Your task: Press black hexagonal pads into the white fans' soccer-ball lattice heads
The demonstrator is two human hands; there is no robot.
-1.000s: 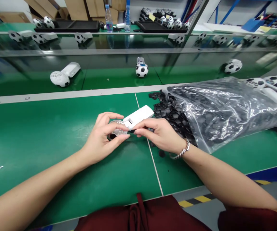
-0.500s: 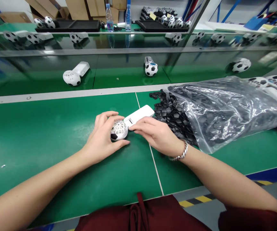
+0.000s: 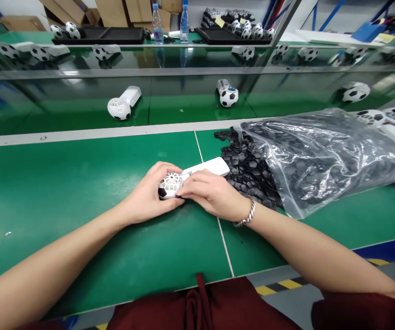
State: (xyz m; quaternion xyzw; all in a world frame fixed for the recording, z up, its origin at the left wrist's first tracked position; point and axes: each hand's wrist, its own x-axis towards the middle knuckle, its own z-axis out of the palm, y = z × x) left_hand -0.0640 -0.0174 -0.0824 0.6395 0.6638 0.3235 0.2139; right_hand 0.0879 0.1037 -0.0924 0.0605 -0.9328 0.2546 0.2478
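My left hand (image 3: pixel 149 195) is curled round the head of a white soccer-ball handheld fan (image 3: pixel 170 184). The fan lies on the green bench, its open grille facing up and one black patch showing at the left. Its white handle (image 3: pixel 214 167) points right, partly covered by my fingers. My right hand (image 3: pixel 207 192) is closed in a pinch against the ball's near right side. A dark spot shows at those fingertips, too small to make out. Just right of the handle, loose black pentagon pieces (image 3: pixel 249 165) spill from a clear plastic bag (image 3: pixel 331 160).
Behind the bench edge runs a green conveyor belt (image 3: pixel 180 112) carrying a white fan (image 3: pixel 119 108), another ball fan (image 3: pixel 228 97) and a ball (image 3: pixel 356 92). More ball-patterned parts (image 3: pixel 371 117) lie behind the bag. Bottles (image 3: pixel 184 25) and black trays (image 3: pixel 115 35) stand on the far shelf.
My right hand has moved left from beside the handle joint onto the ball's near side. The fan's handle has swung slightly to the right and toward me. Items on the belt have shifted right.
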